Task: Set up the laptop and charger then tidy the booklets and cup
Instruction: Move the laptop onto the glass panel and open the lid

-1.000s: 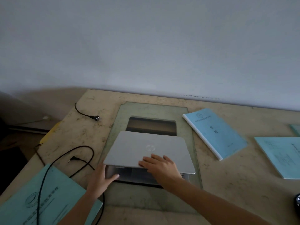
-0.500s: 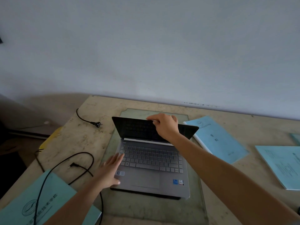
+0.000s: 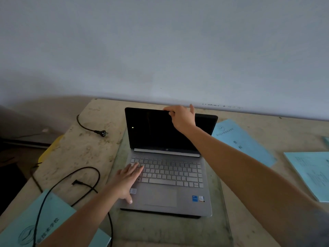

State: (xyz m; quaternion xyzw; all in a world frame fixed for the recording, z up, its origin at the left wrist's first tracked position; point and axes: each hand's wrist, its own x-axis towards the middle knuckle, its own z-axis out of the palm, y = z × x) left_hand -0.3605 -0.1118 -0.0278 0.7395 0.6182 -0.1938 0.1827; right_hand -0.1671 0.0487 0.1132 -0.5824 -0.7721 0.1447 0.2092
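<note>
I am looking down at the silver laptop (image 3: 169,175), which is sitting open on a glass sheet (image 3: 219,220) near the middle of the worn table (image 3: 80,148), its dark screen (image 3: 156,131) standing almost upright and facing me. My right hand (image 3: 181,118) is reaching over to the top edge of the lid, thumb on the screen side and fingers curling behind, so it is pinching the lid rim, with the forefinger sticking up free. My left hand (image 3: 128,180) is lying flat and spread on the left part of the keyboard deck, fingertips (image 3: 137,166) over the keys and thumb on the palm rest, gripping nothing. The charger cable (image 3: 85,182) is looping on the table just left of the laptop, its small barrel tip (image 3: 75,183) lying loose and apart from the machine, while a mains plug (image 3: 101,133) is resting farther back near the left rear corner. One blue booklet (image 3: 243,141) is lying just right of the screen, another (image 3: 309,175) is sitting farther right at the frame edge, and a third (image 3: 35,227) is lying at the near left under the cable. A sliver of something blue (image 3: 326,141) is showing at the far right edge; possibly another booklet, but I cannot tell.
</note>
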